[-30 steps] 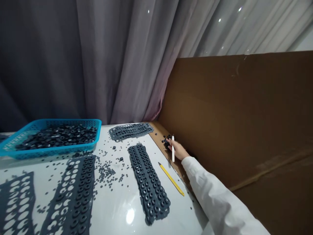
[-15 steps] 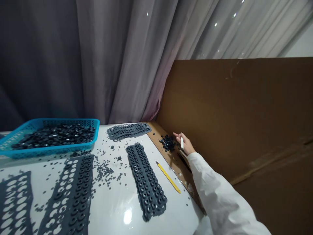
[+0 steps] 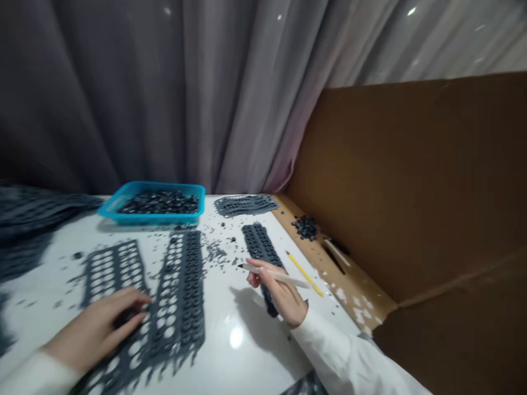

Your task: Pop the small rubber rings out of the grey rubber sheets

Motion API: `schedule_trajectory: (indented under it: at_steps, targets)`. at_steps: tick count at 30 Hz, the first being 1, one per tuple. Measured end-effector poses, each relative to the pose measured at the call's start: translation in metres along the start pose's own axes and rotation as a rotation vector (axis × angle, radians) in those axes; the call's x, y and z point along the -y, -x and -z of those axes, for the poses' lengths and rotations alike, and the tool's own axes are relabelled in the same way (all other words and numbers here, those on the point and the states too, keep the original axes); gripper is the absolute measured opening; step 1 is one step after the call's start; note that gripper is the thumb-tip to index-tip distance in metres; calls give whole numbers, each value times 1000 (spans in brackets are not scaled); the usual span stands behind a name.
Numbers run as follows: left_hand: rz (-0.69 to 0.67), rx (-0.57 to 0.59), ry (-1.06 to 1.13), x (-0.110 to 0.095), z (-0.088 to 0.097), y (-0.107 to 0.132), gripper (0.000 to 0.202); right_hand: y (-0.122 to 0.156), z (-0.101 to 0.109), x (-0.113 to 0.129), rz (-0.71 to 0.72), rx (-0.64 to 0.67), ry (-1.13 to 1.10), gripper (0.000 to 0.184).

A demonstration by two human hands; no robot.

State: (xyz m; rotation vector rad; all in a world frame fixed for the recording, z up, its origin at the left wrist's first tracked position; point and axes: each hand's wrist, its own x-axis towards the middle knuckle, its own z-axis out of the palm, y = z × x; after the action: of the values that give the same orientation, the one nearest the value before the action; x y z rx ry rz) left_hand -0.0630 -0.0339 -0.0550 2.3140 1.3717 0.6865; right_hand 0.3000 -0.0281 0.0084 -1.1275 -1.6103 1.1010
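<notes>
My right hand (image 3: 280, 293) is closed around a thin white stick (image 3: 275, 275) that points left, held above a dark rubber strip of ring parts (image 3: 261, 249) on the white table (image 3: 230, 329). My left hand (image 3: 96, 329) lies with its fingers flat on the left edge of a punched grey rubber sheet (image 3: 181, 296). A second punched sheet (image 3: 113, 269) lies just left of it. A yellow pencil (image 3: 304, 273) rests right of the strip.
A blue basket (image 3: 154, 203) of black rings stands at the back. Another grey sheet (image 3: 245, 204) lies behind the strip. A small pile of black rings (image 3: 305, 226) sits on the cardboard flap (image 3: 341, 274). A tall cardboard wall (image 3: 411, 181) stands on the right; curtains hang behind.
My right hand has drawn back from the ring pile by the cardboard to the strip, still holding the white stick. My left hand has come into view on the punched sheet. The camera has shifted.
</notes>
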Motion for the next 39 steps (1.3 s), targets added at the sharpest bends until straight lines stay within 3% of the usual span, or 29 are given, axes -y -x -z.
schedule_trajectory:
  at_steps: [2,5,7,10,15,25,32,39]
  targets:
    - [4,99,-35,-21,21,-7,16,-2,-46,6,-42,50,-78,34]
    - [-10,173,-79,-41,32,-9,15,-7,-100,7,-134,34,-192,27]
    - [-19,213,-92,-48,31,-5,14,-8,-125,3,-160,23,-190,21]
    - [-25,214,-124,-54,24,-1,15,-4,-144,-6,-101,17,-95,17]
    - [-127,279,-117,-56,18,-13,17,6,-146,-15,-69,-38,-30,16]
    - [-322,458,-180,-50,13,-35,22,8,-146,-13,-12,39,10,17]
    - [-479,509,-311,-55,14,-43,18,11,-145,-10,102,62,137,19]
    - [-568,523,-374,-54,9,-50,4,14,-144,-9,123,85,216,20]
